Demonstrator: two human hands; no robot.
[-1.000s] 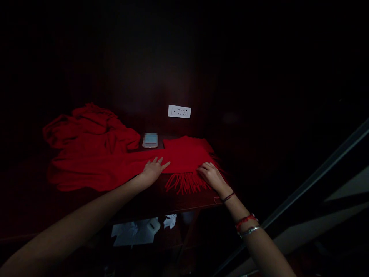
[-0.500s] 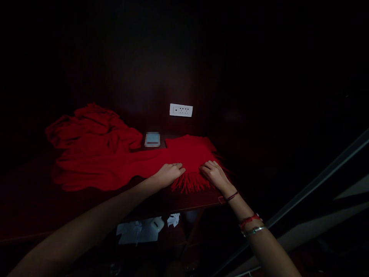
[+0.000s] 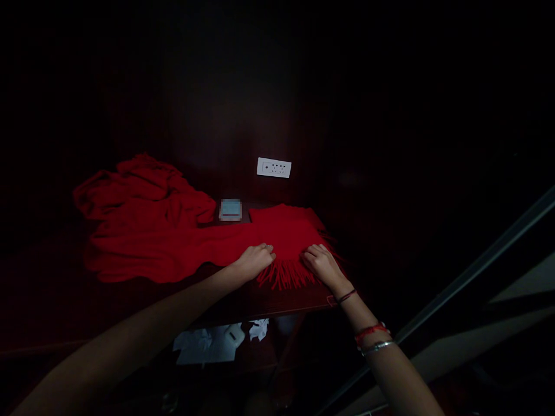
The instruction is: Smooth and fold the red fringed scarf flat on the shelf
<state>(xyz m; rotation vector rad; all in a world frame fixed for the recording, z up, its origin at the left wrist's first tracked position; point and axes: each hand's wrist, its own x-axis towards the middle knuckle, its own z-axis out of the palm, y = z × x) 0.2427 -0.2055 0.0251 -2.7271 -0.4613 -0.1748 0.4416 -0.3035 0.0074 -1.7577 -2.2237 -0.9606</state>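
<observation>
A red fringed scarf point(image 3: 225, 240) lies across a dark wooden surface. Its right part is flat and layered, with tassels hanging toward the near edge and more at the right side. On the left, red cloth is bunched in a loose heap point(image 3: 151, 199); the boundary between heap and flat part is hard to make out. My left hand point(image 3: 256, 258), wearing a ring, is closed with curled fingers on the near edge of the scarf, left of the tassels. Opposite it, my right hand point(image 3: 321, 263) pinches the same end right of the tassels. Its fingertips are partly hidden.
Behind the scarf sits a small blurred pale-blue item point(image 3: 230, 210). A white socket panel point(image 3: 274, 167) is on the dark back wall. Below the table edge, a shelf holds a pale sheet point(image 3: 203, 349), a white object point(image 3: 235, 334) and crumpled paper point(image 3: 259, 329).
The view has shifted slightly. Both hands stay at the scarf's fringed end with nearly the same grip, and the cloth looks almost unchanged.
</observation>
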